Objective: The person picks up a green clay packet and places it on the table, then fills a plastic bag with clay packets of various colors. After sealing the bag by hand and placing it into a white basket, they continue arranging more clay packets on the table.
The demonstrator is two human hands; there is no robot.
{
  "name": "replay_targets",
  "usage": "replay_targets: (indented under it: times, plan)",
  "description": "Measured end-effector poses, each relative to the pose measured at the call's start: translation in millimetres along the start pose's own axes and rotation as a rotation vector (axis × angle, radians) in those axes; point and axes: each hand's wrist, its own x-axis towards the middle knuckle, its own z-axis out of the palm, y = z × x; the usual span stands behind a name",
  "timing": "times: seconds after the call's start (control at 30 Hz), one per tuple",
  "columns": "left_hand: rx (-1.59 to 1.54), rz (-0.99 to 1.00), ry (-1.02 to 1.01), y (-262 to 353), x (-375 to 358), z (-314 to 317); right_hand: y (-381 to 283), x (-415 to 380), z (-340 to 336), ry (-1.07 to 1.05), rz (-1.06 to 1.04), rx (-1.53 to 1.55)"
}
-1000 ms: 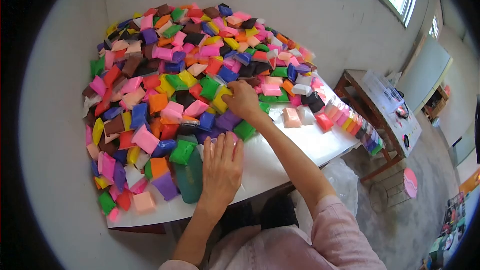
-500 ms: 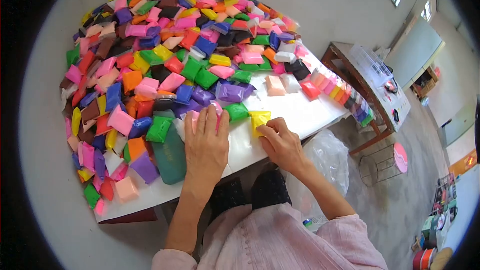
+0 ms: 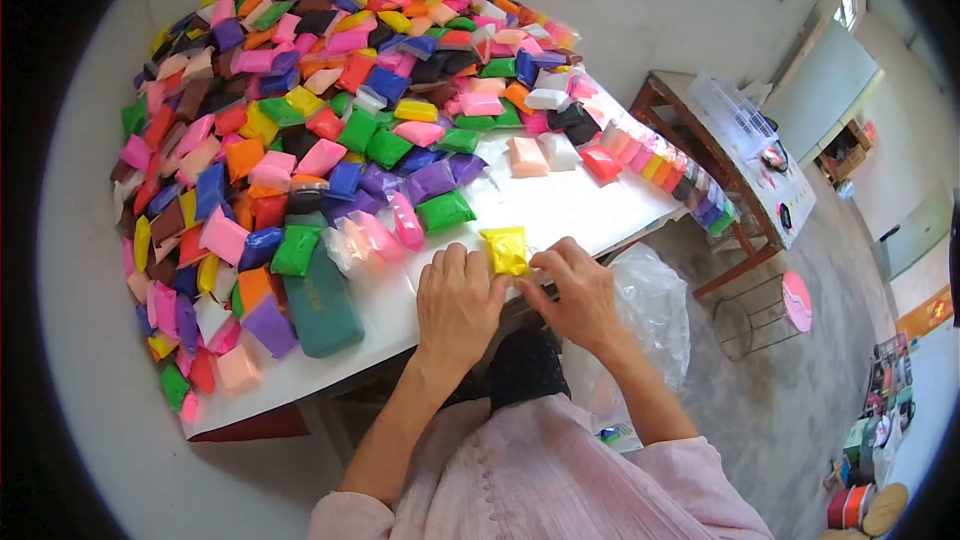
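Note:
A small yellow packet (image 3: 507, 248) is at the front edge of the white tabletop, between my two hands. My left hand (image 3: 456, 305) has its fingers curled and its thumb at the packet's lower left corner. On the other side, my right hand (image 3: 580, 298) pinches the packet's right edge between thumb and fingers. Just behind lie a green packet (image 3: 445, 211) and a narrow pink packet (image 3: 406, 220). Pale pink packets in clear wrap (image 3: 365, 240) rest left of my left hand, beside a dark green case (image 3: 322, 310).
A large heap of colourful packets (image 3: 300, 155) covers the table's left and back. A row of packets (image 3: 670, 170) runs along the right end. A clear plastic bag (image 3: 648, 310) hangs below the front edge. Further right are a wooden table (image 3: 700, 130) and a wire stool (image 3: 750, 325).
My left hand has left the pink packets and moved right to the yellow packet. The yellow packet, held by my right hand, now sits nearer the front edge, apart from the green one.

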Motion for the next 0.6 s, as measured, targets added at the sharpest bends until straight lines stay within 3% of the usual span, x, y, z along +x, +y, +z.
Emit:
replay_targets:
  times: [0.6]
  plan:
    - [-0.037,0.213,0.059,-10,-5,10,14,-7,17,0.076,-0.223,-0.127]
